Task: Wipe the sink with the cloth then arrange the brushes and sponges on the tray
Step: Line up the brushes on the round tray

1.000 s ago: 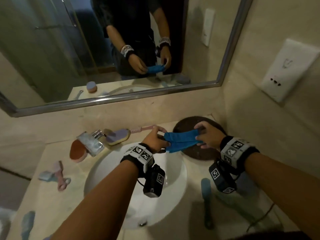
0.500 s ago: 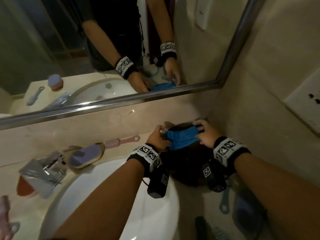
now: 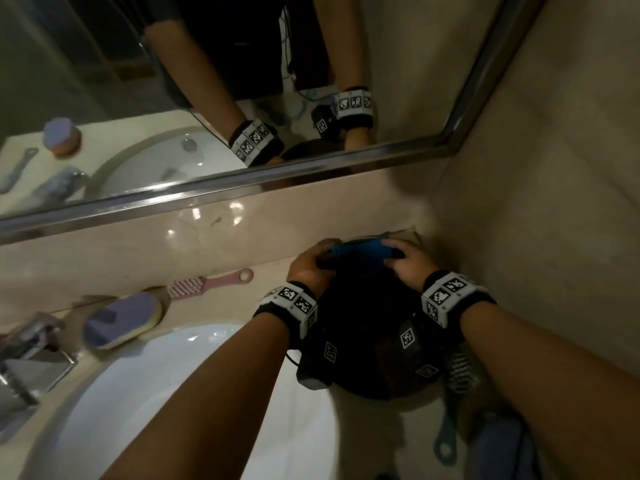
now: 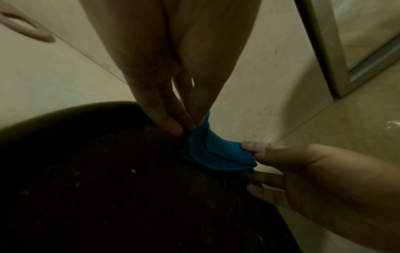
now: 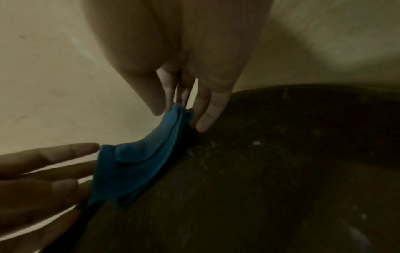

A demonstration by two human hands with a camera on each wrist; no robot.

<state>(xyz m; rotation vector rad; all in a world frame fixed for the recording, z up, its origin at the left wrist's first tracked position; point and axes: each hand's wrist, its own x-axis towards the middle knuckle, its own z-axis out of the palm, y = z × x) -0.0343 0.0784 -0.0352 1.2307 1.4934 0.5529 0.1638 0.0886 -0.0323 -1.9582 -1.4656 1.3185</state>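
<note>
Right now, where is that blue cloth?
In the head view the blue cloth sits at the far edge of the dark round tray, near the wall corner, pinched between the left hand and right hand.

A metal-framed mirror (image 3: 242,98) hangs on the wall along the tabletop's (image 3: 214,282) far edge. A chrome faucet (image 3: 27,344) stands at the tabletop's left side. Beige tiled wall (image 3: 554,220) closes the right corner.
</note>
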